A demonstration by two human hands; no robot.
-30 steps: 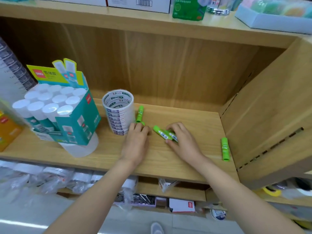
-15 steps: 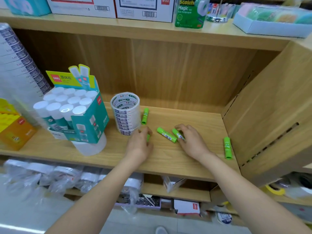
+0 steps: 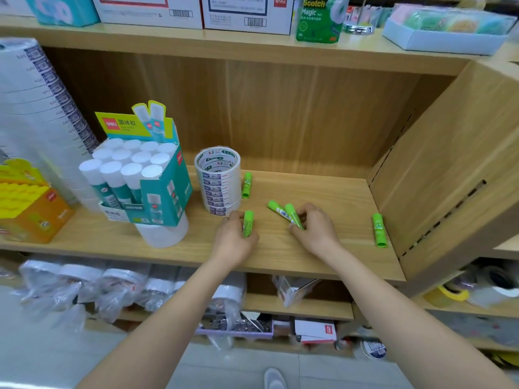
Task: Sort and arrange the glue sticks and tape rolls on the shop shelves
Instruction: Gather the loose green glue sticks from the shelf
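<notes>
Several small green glue sticks lie on the wooden shelf (image 3: 280,256). My left hand (image 3: 234,241) grips one green stick (image 3: 248,223) just in front of the stack of clear tape rolls (image 3: 218,182). My right hand (image 3: 316,230) pinches a second green stick (image 3: 293,216), which lies against a third stick (image 3: 276,210). Another green stick (image 3: 247,185) rests right of the tape stack. A further one (image 3: 379,230) lies alone near the shelf's right wall.
A teal display box of white-capped glue sticks (image 3: 140,183) stands left of the tape on a white roll (image 3: 163,234). An orange and yellow box (image 3: 28,203) and a tall tape stack (image 3: 36,108) sit at far left. Boxes line the upper shelf; bagged rolls fill the lower one.
My left hand has closed round a green stick and raised it into view. My right hand has gathered two sticks together. The view has tilted slightly upward.
</notes>
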